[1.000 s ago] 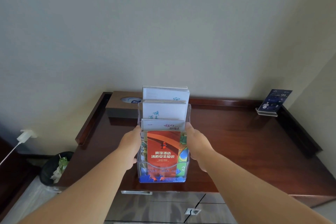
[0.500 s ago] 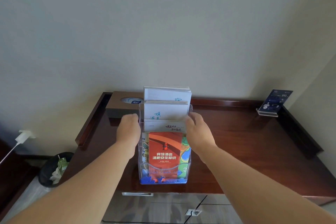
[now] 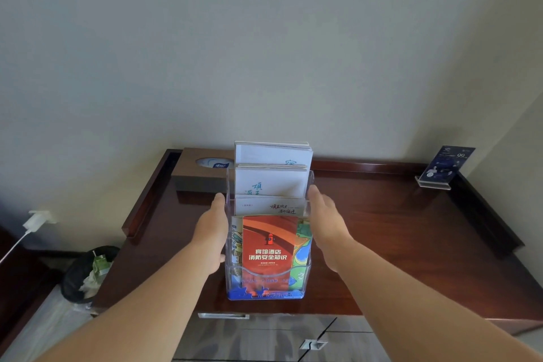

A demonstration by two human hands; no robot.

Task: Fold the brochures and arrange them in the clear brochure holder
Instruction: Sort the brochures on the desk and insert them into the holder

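Observation:
The clear brochure holder [image 3: 306, 272] stands near the front edge of the dark wooden dresser [image 3: 411, 244]. Its front pocket holds a red brochure [image 3: 269, 244] over colourful illustrated ones. Three tiers of white brochures [image 3: 271, 182] with blue and brown lettering rise behind it. My left hand [image 3: 211, 229] lies flat along the holder's left wall, fingers stretched forward. My right hand [image 3: 326, 220] is flat beside the right wall, fingertips near its upper edge, with a small gap lower down. Neither hand grips anything.
A brown tissue box [image 3: 202, 176] sits behind the holder at the back left. A small blue sign stand [image 3: 445, 166] is at the back right corner. A raised rim edges the dresser. A lined bin [image 3: 88, 273] and a wall charger [image 3: 36, 219] are to the left.
Both hands slid up and back along the holder's sides and opened from a clasp into flat, extended palms. The holder stays in place.

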